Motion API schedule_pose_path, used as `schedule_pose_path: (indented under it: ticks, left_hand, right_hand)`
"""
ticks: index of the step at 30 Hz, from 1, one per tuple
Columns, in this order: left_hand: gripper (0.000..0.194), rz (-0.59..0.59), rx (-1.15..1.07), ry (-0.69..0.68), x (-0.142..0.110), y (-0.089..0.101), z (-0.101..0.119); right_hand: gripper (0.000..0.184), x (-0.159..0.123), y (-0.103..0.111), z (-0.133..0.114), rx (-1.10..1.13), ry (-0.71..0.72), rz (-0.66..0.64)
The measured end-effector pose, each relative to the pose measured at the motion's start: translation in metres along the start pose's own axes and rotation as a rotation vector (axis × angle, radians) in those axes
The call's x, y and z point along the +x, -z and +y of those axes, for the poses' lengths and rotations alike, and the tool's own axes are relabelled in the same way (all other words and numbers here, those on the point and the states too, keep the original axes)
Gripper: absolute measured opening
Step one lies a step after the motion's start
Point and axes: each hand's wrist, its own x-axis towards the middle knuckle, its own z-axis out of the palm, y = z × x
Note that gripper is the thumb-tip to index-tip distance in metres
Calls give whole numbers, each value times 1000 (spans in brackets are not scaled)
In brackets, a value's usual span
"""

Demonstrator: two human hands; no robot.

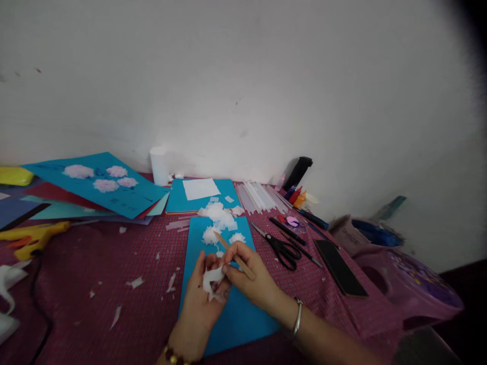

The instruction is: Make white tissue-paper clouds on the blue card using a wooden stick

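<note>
Head: the left hand (pixel 201 301) is turned palm up, fingers curled around a torn white paper (pixel 212 277), above a blue sheet (pixel 239 324) on the counter (pixel 133 317). The right hand (pixel 254 279) pinches a wooden stick (pixel 224 244), its fingertips at the paper's edge. White tufts (pixel 210 235) sit on the sheet just beyond the hands. Scissors (pixel 282 248) lie to the right, near a phone (pixel 340 268); a yellow glue gun (pixel 40 239) lies well apart, to the left.

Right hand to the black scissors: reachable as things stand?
Probably yes: the black scissors lie uncovered nearby, only blue paper and tablecloth between. But the right hand grips a light-brown stick, possibly needing release first.
</note>
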Motion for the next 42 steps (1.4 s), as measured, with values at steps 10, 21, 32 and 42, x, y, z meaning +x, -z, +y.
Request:
schedule_pose_path:
  ticks: [10, 21, 32, 42]
  left_hand:
    - [37, -99, 783, -119, -7, 14, 20]
    - [37, 104, 939, -243, -8, 18, 13]
    - [26, 11, 631, -242, -26, 22, 40]
    - [22, -33, 1525, -350, -10, 16, 25]
  right_hand:
    - [13, 11, 25, 1, -23, -15, 69]
    - [12, 2, 38, 11, -41, -29, 87]
    - [11, -1, 35, 14, -51, 29, 105]
    - [13, -16, 42, 11, -214, 102, 105]
